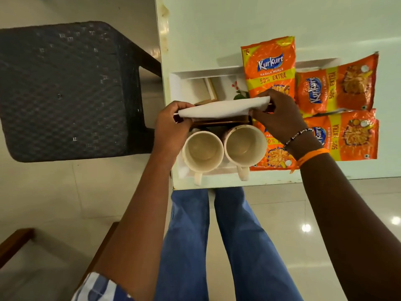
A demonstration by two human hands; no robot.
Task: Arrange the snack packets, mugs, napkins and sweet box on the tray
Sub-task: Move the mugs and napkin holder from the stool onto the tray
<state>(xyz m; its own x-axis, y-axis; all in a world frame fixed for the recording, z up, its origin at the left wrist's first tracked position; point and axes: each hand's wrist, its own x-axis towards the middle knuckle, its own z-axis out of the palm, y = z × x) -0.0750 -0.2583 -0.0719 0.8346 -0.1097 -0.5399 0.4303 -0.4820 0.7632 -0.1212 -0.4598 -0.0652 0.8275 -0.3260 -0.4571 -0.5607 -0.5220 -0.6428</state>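
Observation:
A white tray lies on the pale table. Two cream mugs stand side by side at its near edge, handles toward me. Several orange snack packets cover its right half. My left hand and my right hand each pinch one end of a white napkin stack, held just above a dark sweet box behind the mugs. The box is mostly hidden under the napkins.
A dark woven chair stands left of the table. The table's near edge runs just below the mugs, with my legs in blue jeans beneath. Wooden furniture sits at the lower left on the glossy floor.

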